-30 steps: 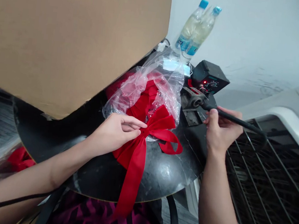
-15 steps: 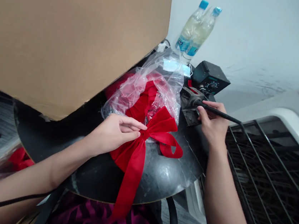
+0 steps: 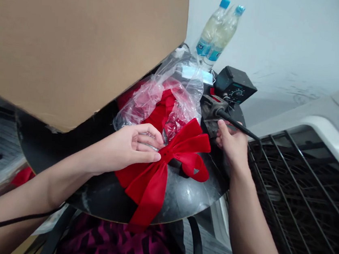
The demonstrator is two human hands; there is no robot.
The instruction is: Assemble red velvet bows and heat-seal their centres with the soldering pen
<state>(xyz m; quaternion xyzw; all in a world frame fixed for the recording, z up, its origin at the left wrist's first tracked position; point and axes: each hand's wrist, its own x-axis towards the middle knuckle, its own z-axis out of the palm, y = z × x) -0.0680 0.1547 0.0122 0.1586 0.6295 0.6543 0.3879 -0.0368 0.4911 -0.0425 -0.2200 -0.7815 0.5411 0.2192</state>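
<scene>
Near the middle, a red ribbon bow (image 3: 168,153) with pleated loops and hanging tails is over the round black table (image 3: 190,198). My left hand (image 3: 141,146) pinches its left side by the centre knot, thumb in front, fingers partly hidden behind. On the right, a black-handled soldering iron (image 3: 238,128) sits tip-first in its grey stand (image 3: 216,106). Just under the handle is my right hand (image 3: 231,144), thumb and loosely curled fingers apart, nothing visible between them. Behind the bow, a clear plastic bag (image 3: 141,105) holds more red fabric (image 3: 161,109).
A large cardboard box (image 3: 84,44) overhangs the left of the table. Behind are two bottles (image 3: 213,38), a light-blue face mask (image 3: 196,74) and a black box with a dial (image 3: 235,85). A white-framed unit with a wire grille (image 3: 305,171) stands at the right.
My right hand has let go of the soldering iron's handle and dropped slightly below it. The bow has turned a little in my left hand, its knot lower.
</scene>
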